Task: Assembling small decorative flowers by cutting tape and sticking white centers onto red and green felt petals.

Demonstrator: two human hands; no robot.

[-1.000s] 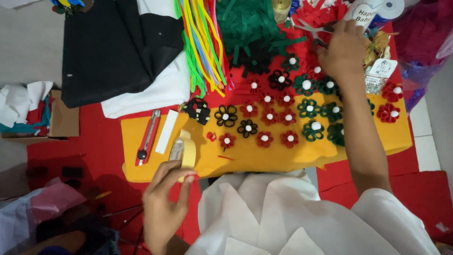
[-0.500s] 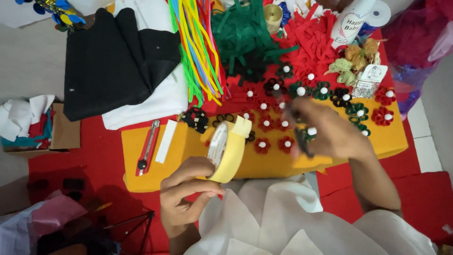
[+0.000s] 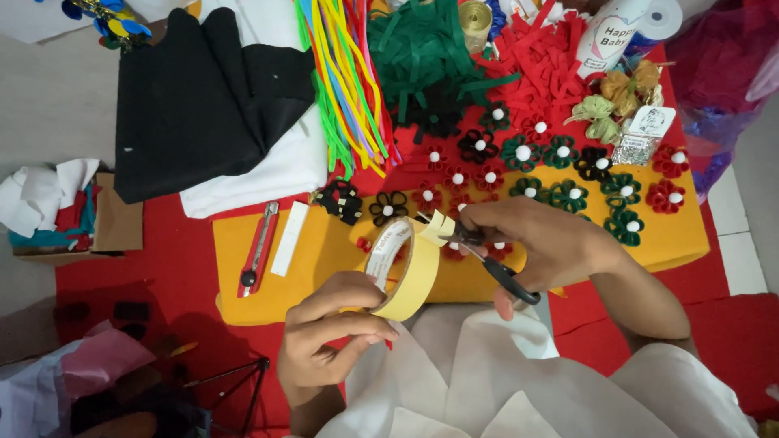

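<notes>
My left hand (image 3: 329,337) grips a roll of pale yellow tape (image 3: 408,272), held upright above the near edge of the yellow felt sheet (image 3: 324,251). A short loose end of tape sticks up from the top of the roll. My right hand (image 3: 540,243) holds black-handled scissors (image 3: 495,266), their blades at that loose tape end. Behind both hands, several small red, green and black felt flowers (image 3: 560,151) with white pom-pom centres lie on the felt sheet.
A red utility knife (image 3: 258,249) and a white strip lie left on the yellow sheet. Behind are coloured pipe cleaners (image 3: 345,77), green and red felt strips (image 3: 430,57), black and white cloth (image 3: 203,89). A cardboard box of scraps (image 3: 73,215) sits at the left.
My right hand came back from the far red strips with the scissors and reached the tape end. My left hand lifted the tape roll and moved it right.
</notes>
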